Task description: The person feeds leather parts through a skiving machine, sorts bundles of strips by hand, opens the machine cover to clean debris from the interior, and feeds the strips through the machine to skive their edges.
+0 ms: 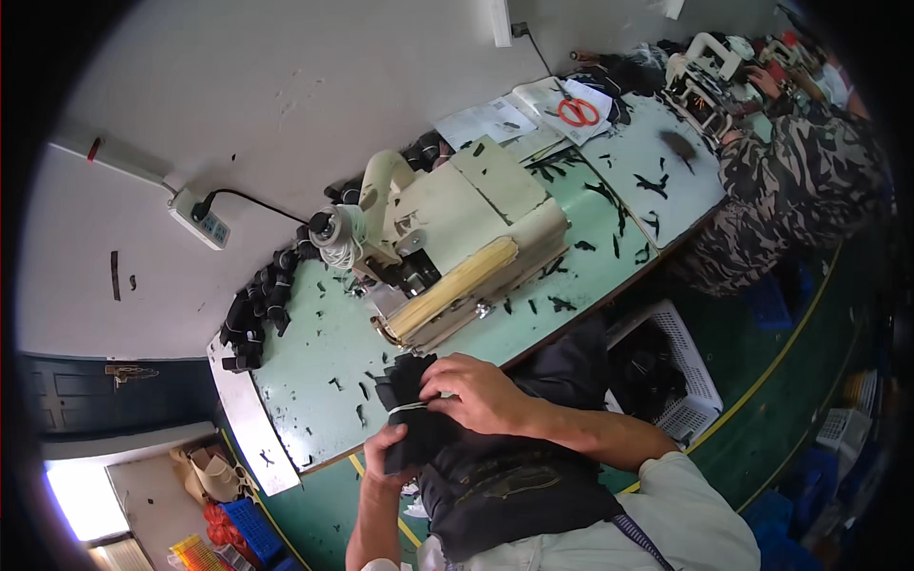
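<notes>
Just off the table's front edge, I hold up a bundle of black fabric pieces (404, 377) with a thin white band (407, 407) around it. My left hand (385, 449) is closed around the lower left of the bundle, thumb up along its side. From the right, my right hand (476, 392) reaches over with its fingers bent and pinched at the white band, against the black cloth. The tips of those fingers are partly hidden. Straight ahead stands a cream sewing machine (486, 205) with a spool of white cord (340, 238).
Black scraps litter the green tabletop (314, 381). More tied black bundles (257, 309) line its far left edge. Orange-handled scissors (578, 112) lie on papers at the back. A white crate (681, 409) of black pieces stands at right. A co-worker in a camouflage garment (800, 200) sits beyond.
</notes>
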A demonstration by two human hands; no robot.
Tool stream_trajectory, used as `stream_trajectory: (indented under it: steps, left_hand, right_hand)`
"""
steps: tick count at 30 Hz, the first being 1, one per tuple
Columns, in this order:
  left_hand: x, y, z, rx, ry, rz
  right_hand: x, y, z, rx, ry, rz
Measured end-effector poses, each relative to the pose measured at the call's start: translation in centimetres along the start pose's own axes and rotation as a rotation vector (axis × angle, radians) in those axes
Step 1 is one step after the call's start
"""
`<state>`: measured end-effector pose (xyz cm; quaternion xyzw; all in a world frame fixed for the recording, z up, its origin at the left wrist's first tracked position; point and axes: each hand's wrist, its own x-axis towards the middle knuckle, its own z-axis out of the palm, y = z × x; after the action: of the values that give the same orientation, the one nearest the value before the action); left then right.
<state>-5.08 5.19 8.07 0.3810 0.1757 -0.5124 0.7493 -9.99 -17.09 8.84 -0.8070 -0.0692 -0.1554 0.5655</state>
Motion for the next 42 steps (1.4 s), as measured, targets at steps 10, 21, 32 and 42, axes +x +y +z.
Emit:
stream_trajectory:
  steps: [10,21,32,42]
  left_hand:
    - [1.2,2.2,5.7,0.381,0.000,-0.096]
    - [2.8,3.9,1.4,0.407,-0.165,-0.234]
    - [2.2,3.1,-0.4,0.399,-0.120,-0.274]
    - [1.2,3.3,-4.2,0.218,-0.202,-0.214]
  right_hand:
    - [-1.1,-1.4,-0.7,-0.661,0.020,-0.103]
    - [-1.9,1.9,5.1,0.185,0.157,0.166]
    - [-1.4,0.0,5.0,-0.139,0.012,0.038]
    - [1.6,-2.1,5.1,-0.082,-0.261,0.218]
